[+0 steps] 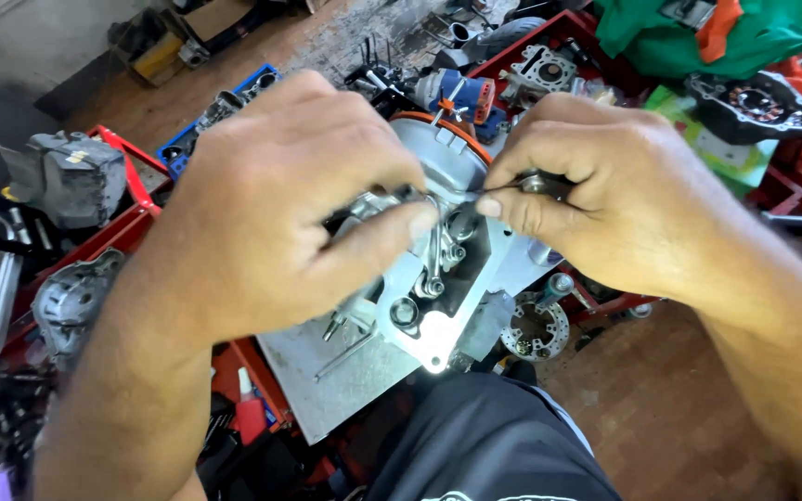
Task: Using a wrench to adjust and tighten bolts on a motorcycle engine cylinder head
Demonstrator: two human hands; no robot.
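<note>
silver cast-metal engine casing [438, 278], pale and machined flat along its mating face, lies directly under both hands, propped on a grey metal sheet [327, 390] above the person's dark-clothed knee [494, 445]. its long axis runs from the lower left near the knee up to the right, toward an orange-rimmed round housing [438, 139] at its far end. shafts and small gears [433, 283] stand up out of its open face, and a bright round bore [404, 311] shows near the lower edge.

left hand [299, 213] covers the casing's upper left part, fingers curled and clenched over a small dark metal part [373, 199], thumb pressed down toward the middle. right hand [587, 195] comes in from the right, thumb and forefinger pinched on a thin silver metal tool [512, 186] whose slim tip points left into the gap between the two hands. both hands sit about equally near the casing; the tool tip meets the left thumb's area just above the gears.

around lie red metal trays [132, 176], a grey engine block [71, 176], a round toothed stator plate [536, 329] and green cloth [679, 37].
</note>
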